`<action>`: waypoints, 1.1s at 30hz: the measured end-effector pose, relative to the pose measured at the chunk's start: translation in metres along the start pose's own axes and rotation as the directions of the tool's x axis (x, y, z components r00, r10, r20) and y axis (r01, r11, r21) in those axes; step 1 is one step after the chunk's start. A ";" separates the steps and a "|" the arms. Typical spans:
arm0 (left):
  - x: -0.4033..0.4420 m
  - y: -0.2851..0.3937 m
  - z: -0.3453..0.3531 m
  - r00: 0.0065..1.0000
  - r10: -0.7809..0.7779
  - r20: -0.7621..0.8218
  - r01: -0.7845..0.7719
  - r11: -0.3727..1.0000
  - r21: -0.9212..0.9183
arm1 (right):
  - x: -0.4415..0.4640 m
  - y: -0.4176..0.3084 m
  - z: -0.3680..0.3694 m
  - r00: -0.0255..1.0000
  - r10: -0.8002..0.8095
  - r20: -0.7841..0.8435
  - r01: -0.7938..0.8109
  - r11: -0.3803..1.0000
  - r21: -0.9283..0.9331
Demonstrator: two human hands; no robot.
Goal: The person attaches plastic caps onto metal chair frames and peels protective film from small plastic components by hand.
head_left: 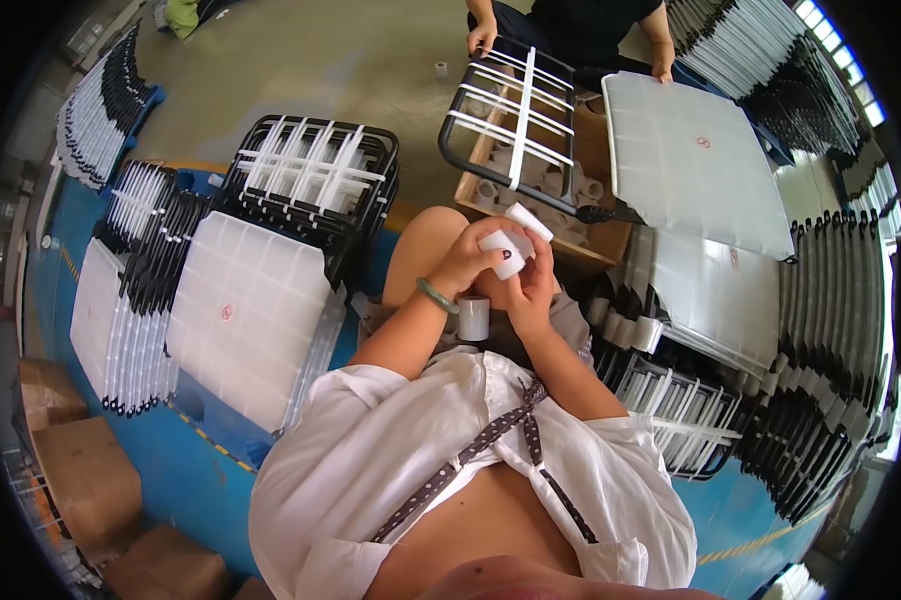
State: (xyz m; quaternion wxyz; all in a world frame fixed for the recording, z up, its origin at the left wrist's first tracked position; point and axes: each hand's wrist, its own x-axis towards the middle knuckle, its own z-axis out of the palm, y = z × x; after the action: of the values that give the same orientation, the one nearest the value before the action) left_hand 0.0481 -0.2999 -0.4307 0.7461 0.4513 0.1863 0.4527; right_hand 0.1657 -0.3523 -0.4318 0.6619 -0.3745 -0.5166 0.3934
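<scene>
My left hand, with a green bangle at its wrist, is closed on a short white roll, the thumb pressed on its face. My right hand meets it from the other side, fingers curled round the same roll. A second white roll sticks out tilted above the fingertips; which hand bears it I cannot tell. Below the hands, a third white roll stands upright at my lap.
Ahead, an open box holds several similar rolls. Behind it, a person's hands hold a black frame with white straps and a white panel. Stacked frames and panels stand left; more stacks rise right. Cardboard cartons sit lower left.
</scene>
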 end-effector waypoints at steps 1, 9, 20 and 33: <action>0.002 -0.001 0.000 0.999 -0.037 -0.026 0.037 0.999 -0.017 | 0.002 0.000 0.001 1.000 -0.019 -0.008 0.019 1.000 -0.006; 0.013 -0.014 -0.002 0.983 -0.122 -0.135 0.108 0.988 -0.106 | -0.004 0.013 -0.009 0.999 -0.028 -0.024 0.022 0.978 -0.206; 0.066 -0.022 -0.010 0.929 -0.030 -0.368 0.192 0.890 0.414 | 0.016 0.020 -0.070 0.430 0.864 -0.263 -0.119 0.342 0.932; 0.148 -0.118 0.001 0.918 -0.222 0.328 -0.310 0.114 0.944 | -0.009 0.089 -0.125 0.477 0.617 -0.626 -0.514 0.774 0.371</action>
State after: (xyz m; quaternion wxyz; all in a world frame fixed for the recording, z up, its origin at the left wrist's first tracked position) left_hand 0.1856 -0.1971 -0.5106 0.2600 0.9168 0.2718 0.1340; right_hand 0.2747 -0.3351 -0.5392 0.6638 -0.6013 -0.0347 0.4433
